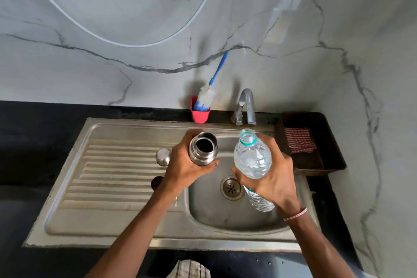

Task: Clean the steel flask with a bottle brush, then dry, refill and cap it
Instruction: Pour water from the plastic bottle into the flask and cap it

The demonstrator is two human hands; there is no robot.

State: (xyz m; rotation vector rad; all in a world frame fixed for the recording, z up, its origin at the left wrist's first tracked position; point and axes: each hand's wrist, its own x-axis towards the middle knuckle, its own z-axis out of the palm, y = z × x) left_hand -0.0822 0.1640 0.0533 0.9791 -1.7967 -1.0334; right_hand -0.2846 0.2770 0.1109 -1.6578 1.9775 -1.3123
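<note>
My left hand point(184, 166) grips the open steel flask point(203, 150) upright over the left edge of the sink basin. My right hand point(274, 178) holds a clear plastic water bottle point(252, 158), uncapped, its mouth tilted up and toward the flask; the two mouths are apart. The flask's steel cap point(163, 157) lies on the draining board, and a small dark cap point(157, 182) lies nearer to me. The blue-and-white bottle brush point(208, 94) stands in a red holder point(200, 115) behind the sink.
The steel sink point(225, 216) has a drain point(231, 188) and a ribbed draining board point(112, 176) on the left. A tap point(247, 106) rises at the back. A dark tray point(325, 142) with a checked cloth point(299, 140) sits on the right.
</note>
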